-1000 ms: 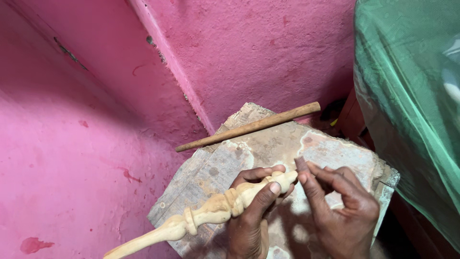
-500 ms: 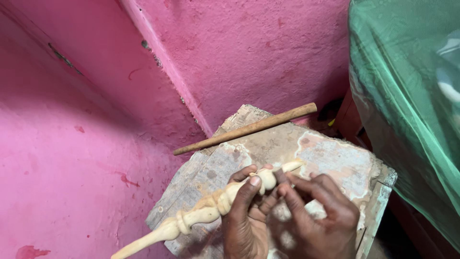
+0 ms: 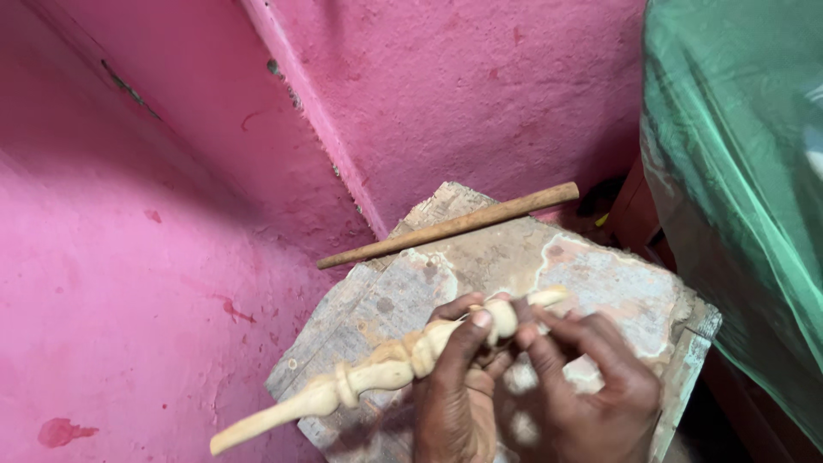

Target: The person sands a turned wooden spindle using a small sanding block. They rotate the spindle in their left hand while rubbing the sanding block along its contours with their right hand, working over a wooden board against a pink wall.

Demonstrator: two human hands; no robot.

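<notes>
A pale carved wooden spindle (image 3: 377,373) with turned beads and a tapered end slants from lower left up to the right. My left hand (image 3: 454,394) grips it around its upper part, thumb on top. My right hand (image 3: 583,386) sits just to the right, fingers curled against the spindle's upper end (image 3: 544,298); whether it holds a small piece of something I cannot tell. Both hands hover over a worn stone-like slab (image 3: 583,266).
A brown wooden stick (image 3: 450,225) lies across the slab's far edge, against the pink wall (image 3: 446,94). Pink floor (image 3: 129,326) spreads to the left. Green translucent sheeting (image 3: 737,171) hangs at the right.
Both hands and the spindle sat slightly lower half a second ago; the right-hand fingers have closed in against the spindle's upper end. The stick has not moved.
</notes>
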